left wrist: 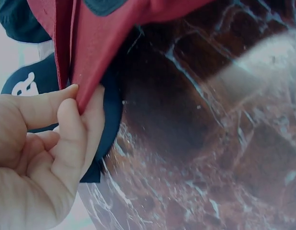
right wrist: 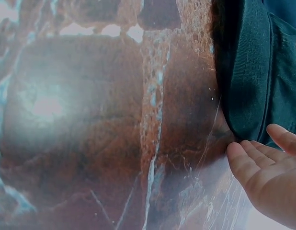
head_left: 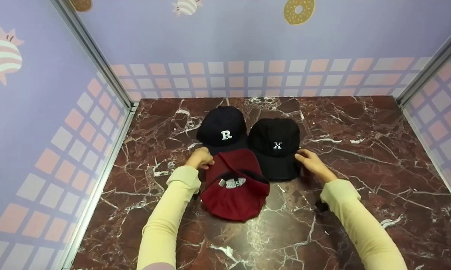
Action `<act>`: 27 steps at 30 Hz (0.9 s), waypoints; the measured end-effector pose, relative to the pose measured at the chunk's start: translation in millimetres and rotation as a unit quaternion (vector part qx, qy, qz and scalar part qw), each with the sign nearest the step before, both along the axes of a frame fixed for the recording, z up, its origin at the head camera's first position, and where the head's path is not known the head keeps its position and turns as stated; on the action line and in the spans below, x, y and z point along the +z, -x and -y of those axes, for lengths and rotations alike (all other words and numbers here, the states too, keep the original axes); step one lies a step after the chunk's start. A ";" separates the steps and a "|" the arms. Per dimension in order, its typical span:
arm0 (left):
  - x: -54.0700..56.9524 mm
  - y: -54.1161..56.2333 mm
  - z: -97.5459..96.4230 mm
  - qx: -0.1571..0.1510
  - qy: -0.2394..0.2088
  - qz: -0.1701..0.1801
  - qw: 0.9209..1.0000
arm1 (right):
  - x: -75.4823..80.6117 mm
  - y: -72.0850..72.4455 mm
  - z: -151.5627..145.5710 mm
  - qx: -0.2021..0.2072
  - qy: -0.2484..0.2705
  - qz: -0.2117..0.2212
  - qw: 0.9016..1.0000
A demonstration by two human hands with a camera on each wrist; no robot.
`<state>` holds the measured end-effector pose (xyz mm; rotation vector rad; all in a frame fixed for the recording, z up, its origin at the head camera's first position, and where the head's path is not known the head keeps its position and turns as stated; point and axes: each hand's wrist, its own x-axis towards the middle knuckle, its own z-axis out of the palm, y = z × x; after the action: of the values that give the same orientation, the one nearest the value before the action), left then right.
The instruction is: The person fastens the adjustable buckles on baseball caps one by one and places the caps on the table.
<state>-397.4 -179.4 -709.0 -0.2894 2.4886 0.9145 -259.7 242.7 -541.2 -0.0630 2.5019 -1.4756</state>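
Observation:
A dark red cap (head_left: 235,202) lies nearest, its hollow inside and a white label facing the head camera. My left hand (head_left: 200,158) pinches its edge between thumb and fingers; in the left wrist view the pinched red fabric (left wrist: 97,57) comes to a point at the fingertips. Behind it sits a navy cap (head_left: 220,123) with a white R, its brim partly covered by the red cap. To the right is a black cap (head_left: 274,131) with a white X-like mark. My right hand (head_left: 315,163) touches this cap's right edge with fairly straight fingers, thumb apart (right wrist: 284,139).
The caps lie on a dark red marbled tabletop (head_left: 360,157) with white veins. Purple patterned panels stand at the back (head_left: 240,41), on the left (head_left: 34,123) and on the right (head_left: 443,101). A pale metal strip (head_left: 109,168) runs along the left edge.

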 end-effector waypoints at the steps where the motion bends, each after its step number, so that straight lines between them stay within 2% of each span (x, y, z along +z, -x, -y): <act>1: 13.1 -6.1 -6.5 0.008 0.006 0.001 1.000 | 0.0 -0.2 -0.2 0.000 -0.001 -0.001 1.000; 4: 76.6 -40.3 -27.6 0.006 0.003 -0.006 1.000 | -0.6 -0.6 -0.7 0.000 -0.007 -0.003 1.000; 5: 92.1 -48.0 -32.7 0.001 0.007 -0.006 1.000 | -1.1 -0.6 -0.9 0.000 -0.009 -0.003 1.000; 6: 97.6 -50.0 -36.1 -0.001 0.014 -0.003 1.000 | -1.9 -0.5 -1.2 0.000 -0.008 -0.003 1.000; 7: 129.7 -67.1 -44.7 -0.008 0.025 -0.006 1.000 | -2.6 -0.6 -1.4 0.000 -0.007 -0.002 1.000; 8: 146.8 -75.9 -49.9 -0.016 0.035 -0.009 0.999 | -3.1 -0.9 -1.5 0.002 -0.008 -0.003 1.000; 9: 153.0 -79.2 -52.6 -0.028 0.040 -0.022 0.999 | -3.6 -1.0 -1.7 0.001 -0.006 -0.002 1.000; 10: 153.1 -78.4 -54.6 -0.030 0.051 -0.025 0.998 | -4.0 -1.0 -1.8 0.002 -0.005 0.000 1.000; 11: 140.3 -70.5 -53.7 -0.034 0.061 -0.026 0.997 | -3.9 -1.1 -1.7 0.001 -0.005 0.001 1.000; 12: 122.9 -60.1 -52.5 -0.036 0.066 -0.032 0.997 | -3.8 -1.1 -1.9 0.002 -0.006 0.004 1.000; 14: 81.2 -37.2 -46.4 -0.042 0.062 -0.057 0.996 | -3.1 -1.2 -2.0 0.001 -0.005 0.010 1.000; 15: 69.5 -30.3 -46.0 -0.039 0.064 -0.064 0.995 | -2.8 -1.2 -2.1 -0.002 -0.002 0.014 1.000; 16: 63.4 -25.9 -46.8 -0.035 0.072 -0.066 0.995 | -2.4 -1.3 -2.3 -0.002 -0.002 0.016 1.000; 17: 65.8 -27.1 -49.0 -0.036 0.076 -0.074 0.994 | -2.0 -1.3 -2.4 -0.003 -0.002 0.017 1.000; 19: 95.6 -43.6 -58.2 -0.028 0.077 -0.079 0.993 | -1.4 -1.6 -2.5 -0.003 0.000 0.016 1.000; 20: 118.4 -55.3 -65.9 -0.021 0.091 -0.068 0.993 | -1.8 -1.6 -2.6 -0.002 -0.002 0.015 1.000; 21: 145.4 -71.5 -72.4 -0.017 0.092 -0.072 0.993 | -2.2 -1.6 -2.6 -0.002 -0.004 0.013 1.000; 23: 184.0 -94.1 -83.6 -0.010 0.101 -0.064 0.993 | -3.2 -1.5 -3.0 -0.001 -0.006 0.012 1.000; 24: 198.1 -102.3 -87.8 -0.003 0.102 -0.061 0.993 | -3.6 -1.5 -3.2 -0.001 -0.007 0.011 1.000; 25: 205.2 -106.9 -90.5 0.000 0.100 -0.067 0.993 | -4.1 -1.4 -3.2 0.000 -0.006 0.011 1.000; 26: 210.2 -109.8 -92.4 0.003 0.098 -0.068 0.993 | -4.5 -1.4 -3.1 0.000 -0.006 0.011 1.000; 27: 208.7 -108.6 -93.1 0.005 0.096 -0.068 0.993 | -4.5 -1.6 -3.0 0.000 -0.006 0.011 1.000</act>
<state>-288.8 -86.3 -500.3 -0.3119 2.7093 0.7219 -258.2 245.7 -545.7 -0.0447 2.4931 -1.4531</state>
